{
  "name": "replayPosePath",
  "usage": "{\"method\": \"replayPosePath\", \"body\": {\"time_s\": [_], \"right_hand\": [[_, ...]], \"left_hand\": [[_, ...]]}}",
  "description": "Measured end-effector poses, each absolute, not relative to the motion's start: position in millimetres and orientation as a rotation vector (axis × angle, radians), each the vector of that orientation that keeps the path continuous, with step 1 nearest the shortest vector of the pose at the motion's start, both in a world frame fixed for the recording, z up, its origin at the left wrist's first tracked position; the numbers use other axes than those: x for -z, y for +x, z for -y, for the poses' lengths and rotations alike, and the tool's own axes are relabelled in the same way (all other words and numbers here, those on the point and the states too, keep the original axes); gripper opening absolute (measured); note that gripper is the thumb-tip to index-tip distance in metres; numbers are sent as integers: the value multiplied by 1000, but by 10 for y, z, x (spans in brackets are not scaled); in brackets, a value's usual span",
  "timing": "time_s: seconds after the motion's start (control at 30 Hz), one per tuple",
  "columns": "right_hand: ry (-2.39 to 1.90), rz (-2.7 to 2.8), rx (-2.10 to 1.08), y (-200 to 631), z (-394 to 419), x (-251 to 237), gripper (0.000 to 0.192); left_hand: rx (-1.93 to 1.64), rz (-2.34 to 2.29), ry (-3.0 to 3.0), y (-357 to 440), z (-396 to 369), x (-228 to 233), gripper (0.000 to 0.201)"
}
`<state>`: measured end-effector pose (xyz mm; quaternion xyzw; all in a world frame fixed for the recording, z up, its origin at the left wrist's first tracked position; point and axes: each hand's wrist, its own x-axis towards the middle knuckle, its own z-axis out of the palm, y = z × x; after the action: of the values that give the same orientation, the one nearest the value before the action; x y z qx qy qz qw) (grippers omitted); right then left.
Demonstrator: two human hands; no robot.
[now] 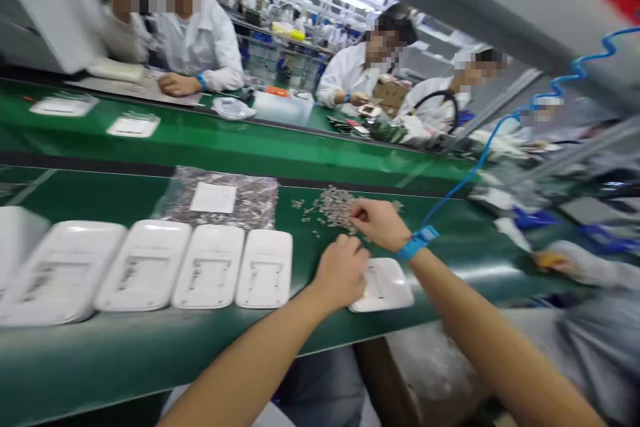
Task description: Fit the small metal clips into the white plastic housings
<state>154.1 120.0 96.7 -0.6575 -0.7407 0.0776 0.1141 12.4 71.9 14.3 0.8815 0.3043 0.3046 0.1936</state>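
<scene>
My left hand (341, 273) rests curled on the left edge of a white plastic cover (385, 287) lying on the green bench. My right hand (379, 222), with a blue wrist strap (418, 242), reaches beyond it into a loose pile of small grey screws (334, 205), fingertips pinched at the pile. Whether a screw is between the fingers cannot be made out. A row of several more white covers (210, 267) lies to the left of my left hand.
A clear bag with a white label (220, 199) lies behind the row. A green conveyor (250, 140) carries white parts (133, 125). Three people in white coats sit across it. A blue coiled cord (525, 113) runs to the right.
</scene>
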Motion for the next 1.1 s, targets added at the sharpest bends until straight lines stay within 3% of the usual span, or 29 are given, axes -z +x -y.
{"method": "replayPosePath", "body": {"time_s": [0.23,0.43,0.67,1.1], "right_hand": [[-1742,2198,-333,1817,-541,-1015,13],[-1656,2344,-184,1802,-194,-816,17],[-1612,2523,-107,1772,-227,-726,13],[-1724,2529,-324,1816,-422,-725,12]], "left_hand": [[-913,-1080,2185,158,-720,-125,12],[-869,-1080,2093,174,-752,-133,9],[-818,-1055,2130,148,-754,-154,11],[-790,-1047,2164,147,-745,-162,16]]}}
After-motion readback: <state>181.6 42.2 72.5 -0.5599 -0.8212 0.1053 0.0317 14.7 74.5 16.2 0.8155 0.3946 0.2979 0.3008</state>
